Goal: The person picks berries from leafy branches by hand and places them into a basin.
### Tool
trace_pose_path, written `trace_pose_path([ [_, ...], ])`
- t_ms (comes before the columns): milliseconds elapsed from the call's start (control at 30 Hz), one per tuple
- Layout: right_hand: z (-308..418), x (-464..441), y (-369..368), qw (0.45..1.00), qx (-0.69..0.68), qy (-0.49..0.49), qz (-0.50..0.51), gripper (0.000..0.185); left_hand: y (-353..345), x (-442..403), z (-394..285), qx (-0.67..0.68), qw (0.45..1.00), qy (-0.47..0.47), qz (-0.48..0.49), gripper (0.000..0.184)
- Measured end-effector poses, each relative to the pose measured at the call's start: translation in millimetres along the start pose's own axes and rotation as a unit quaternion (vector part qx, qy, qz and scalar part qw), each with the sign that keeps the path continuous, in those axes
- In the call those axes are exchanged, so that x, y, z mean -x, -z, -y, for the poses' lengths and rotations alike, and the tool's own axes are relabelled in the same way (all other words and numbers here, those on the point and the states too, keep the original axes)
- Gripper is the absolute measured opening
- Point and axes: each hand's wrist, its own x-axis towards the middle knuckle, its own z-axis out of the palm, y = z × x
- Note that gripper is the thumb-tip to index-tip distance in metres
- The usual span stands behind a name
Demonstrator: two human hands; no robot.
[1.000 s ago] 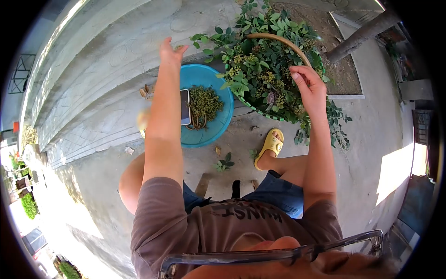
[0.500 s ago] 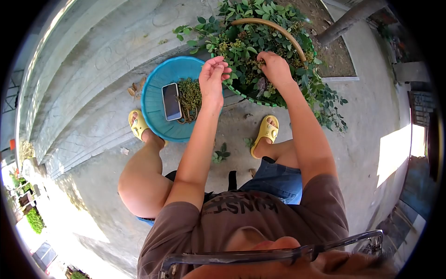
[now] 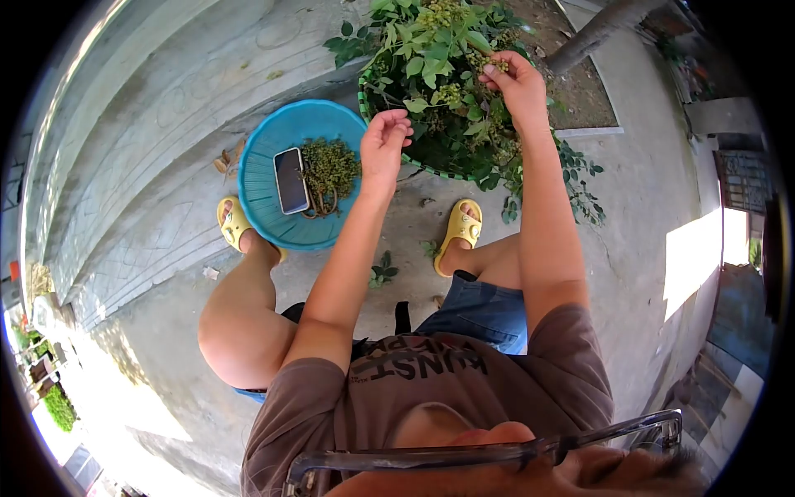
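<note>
My right hand [image 3: 517, 87] pinches a leafy branch [image 3: 443, 54] by a cluster of small green berries, above the right part of a green-rimmed basket [image 3: 451, 172]. The basket is heaped with more leafy, berry-bearing branches. Beside its left rim is my left hand [image 3: 384, 151], fingers curled in toward the thumb; whether anything sits between them I cannot make out. Left of that hand stands a blue plastic basin [image 3: 258, 211] holding a pile of green berry clusters [image 3: 333, 166] and a smartphone [image 3: 291, 180]. Brown stems or a cord lie below the pile.
Concrete steps [image 3: 166, 124] curve along the left. My feet in yellow sandals [image 3: 460, 232] flank the space in front of the basin and basket. A fallen leafy sprig [image 3: 383, 270] lies on the concrete. A tree trunk [image 3: 600, 37] rises from a soil bed behind.
My right hand has moved up and right, lifting a branch out of the heap. The basket's brown handle is now hidden behind leaves. The left hand has curled slightly more.
</note>
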Motion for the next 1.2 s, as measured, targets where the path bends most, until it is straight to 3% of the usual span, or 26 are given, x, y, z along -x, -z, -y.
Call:
trace_pose_path([
  [233, 23, 3, 22, 0.960, -0.265, 0.041, -0.082, 0.013, 2, -2, 7, -0.001, 1.000, 0.013, -0.008, 0.020],
  [333, 21, 4, 24, 0.956, -0.272, 0.045, -0.097, 0.013, 12, -15, 12, -0.064, 0.997, -0.036, -0.040, 0.016],
  [400, 15, 3, 24, 0.956, -0.270, 0.040, -0.105, 0.014, 23, -29, 12, -0.249, 0.952, -0.164, -0.071, 0.015],
  [600, 19, 6, 22, 0.952, -0.283, 0.022, -0.118, 0.018, 24, -37, -5, -0.266, 0.949, -0.153, -0.071, 0.013],
  [667, 21, 6, 22, 0.946, -0.302, 0.011, -0.117, 0.018, 9, -23, -12, -0.144, 0.986, -0.080, -0.003, 0.013],
  [900, 22, 5, 20, 0.930, -0.341, -0.025, -0.135, 0.012, -45, 34, 2, -0.073, 0.977, 0.112, 0.165, 0.021],
  [1200, 14, 5, 18, 0.912, -0.386, -0.021, -0.135, 0.011, -64, 50, 21, 0.057, 0.965, 0.217, 0.139, 0.022],
])
